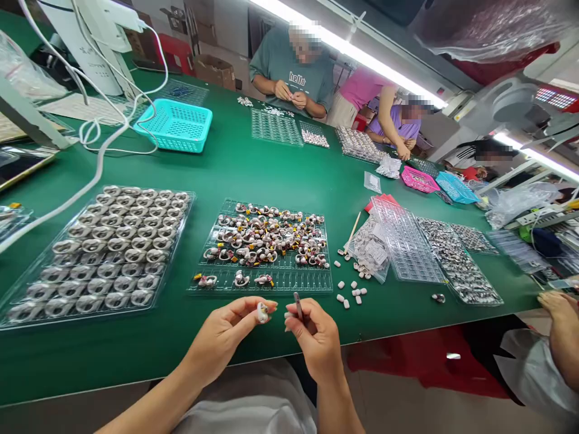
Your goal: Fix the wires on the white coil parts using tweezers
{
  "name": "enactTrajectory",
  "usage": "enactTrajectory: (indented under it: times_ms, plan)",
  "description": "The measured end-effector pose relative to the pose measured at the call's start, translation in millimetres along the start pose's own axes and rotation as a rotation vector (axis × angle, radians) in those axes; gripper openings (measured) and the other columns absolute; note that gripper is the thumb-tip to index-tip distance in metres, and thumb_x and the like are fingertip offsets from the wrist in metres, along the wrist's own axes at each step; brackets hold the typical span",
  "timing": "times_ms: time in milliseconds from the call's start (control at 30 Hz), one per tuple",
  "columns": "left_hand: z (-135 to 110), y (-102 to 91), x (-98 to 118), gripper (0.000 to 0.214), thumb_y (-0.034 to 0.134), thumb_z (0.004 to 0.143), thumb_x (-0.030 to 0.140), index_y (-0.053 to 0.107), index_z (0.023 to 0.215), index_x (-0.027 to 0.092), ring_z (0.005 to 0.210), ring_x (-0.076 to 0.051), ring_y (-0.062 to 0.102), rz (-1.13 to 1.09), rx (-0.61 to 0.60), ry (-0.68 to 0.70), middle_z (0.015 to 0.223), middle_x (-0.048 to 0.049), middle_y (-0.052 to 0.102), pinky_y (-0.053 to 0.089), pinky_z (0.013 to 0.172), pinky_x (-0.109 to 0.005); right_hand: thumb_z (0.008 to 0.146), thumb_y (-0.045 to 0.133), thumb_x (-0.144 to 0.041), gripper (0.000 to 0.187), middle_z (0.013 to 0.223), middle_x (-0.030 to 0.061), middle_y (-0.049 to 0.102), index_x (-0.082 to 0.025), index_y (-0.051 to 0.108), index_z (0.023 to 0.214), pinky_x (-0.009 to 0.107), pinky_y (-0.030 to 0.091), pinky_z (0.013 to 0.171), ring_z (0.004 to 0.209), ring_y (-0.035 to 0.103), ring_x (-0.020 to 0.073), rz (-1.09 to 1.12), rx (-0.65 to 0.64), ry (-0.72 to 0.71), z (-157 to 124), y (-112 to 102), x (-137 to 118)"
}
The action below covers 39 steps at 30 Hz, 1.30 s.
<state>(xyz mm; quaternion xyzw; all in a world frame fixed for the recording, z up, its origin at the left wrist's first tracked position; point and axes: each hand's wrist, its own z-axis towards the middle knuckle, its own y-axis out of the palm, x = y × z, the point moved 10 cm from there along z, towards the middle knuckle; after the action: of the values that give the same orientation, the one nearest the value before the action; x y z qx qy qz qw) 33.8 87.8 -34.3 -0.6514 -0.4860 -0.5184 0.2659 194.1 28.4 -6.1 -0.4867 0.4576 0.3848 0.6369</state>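
Between the thumb and fingers of my left hand [222, 334] is a small white earphone part [262, 312], with dark and yellowish bits inside it. My right hand [316, 337] is closed on dark metal tweezers [298, 305], their upper end sticking up above the fingers. Whether that hand also pinches a small white piece, I cannot tell. The two hands are apart, over the table's near edge. Just beyond them lies a transparent tray [260, 280] heaped with white earphone parts [266, 235] that carry red wires and yellow tabs. Loose white caps [346, 304] lie right of my right hand.
A tray of grey-white rings [131, 232] stands at left, near a white cable [97, 169] and a turquoise basket [174, 129]. To the right are a bag of small parts [373, 247], a wooden stick [354, 232] and more trays [407, 241]. Co-workers [294, 72] sit across the table.
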Motion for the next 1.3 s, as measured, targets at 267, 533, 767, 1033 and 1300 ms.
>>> enactTrajectory:
  times_ms: [267,533,767,1033,1300]
  plan:
    - [-12,19.4,19,0.025,0.071,0.083,0.040,0.078,0.093,0.018,0.093,-0.024,0.075,-0.005,-0.060,0.111,0.098,-0.0096,0.080,0.060,0.082,-0.028,0.094,0.060,-0.015,0.014,0.092,0.0032,0.071,-0.024,0.068,0.102,0.025,0.057,0.072,0.083,0.069,0.0148,-0.144,0.268,-0.279,-9,1,-34]
    - [-16,17.5,20,0.023,0.068,0.084,0.033,0.076,0.094,0.015,0.097,-0.025,0.075,0.026,-0.070,0.161,0.107,-0.0134,0.079,0.060,0.087,-0.032,0.086,0.072,-0.029,0.013,0.089,0.0029,0.070,-0.022,0.070,0.096,0.026,0.057,0.066,0.076,0.068,0.0154,-0.069,0.217,-0.058,-6,-2,-6]
    - [-19,19.2,14,0.027,0.072,0.084,0.037,0.076,0.096,0.013,0.081,-0.019,0.074,-0.123,-0.092,0.077,0.093,-0.0114,0.080,0.060,0.078,-0.030,0.083,0.077,-0.025,0.012,0.082,0.0009,0.068,-0.023,0.067,0.091,0.027,0.056,0.062,0.074,0.067,0.0157,0.107,0.184,-0.129,-8,0,-8]
    - [-17,20.9,14,0.022,0.075,0.082,0.034,0.075,0.091,0.014,0.081,-0.018,0.074,-0.222,-0.116,0.027,0.089,-0.0089,0.080,0.060,0.079,-0.028,0.085,0.074,-0.011,0.027,0.088,0.0014,0.072,-0.030,0.068,0.103,0.031,0.058,0.066,0.076,0.069,0.0161,-0.071,0.153,-0.420,-18,0,-41]
    - [-13,22.1,10,0.028,0.077,0.079,0.039,0.075,0.087,0.013,0.079,-0.018,0.072,-0.193,-0.117,0.004,0.084,-0.0088,0.078,0.059,0.078,-0.029,0.085,0.073,-0.012,0.019,0.087,0.0034,0.069,-0.026,0.070,0.097,0.029,0.055,0.061,0.078,0.067,0.0173,0.182,0.146,-0.228,-16,-3,-19]
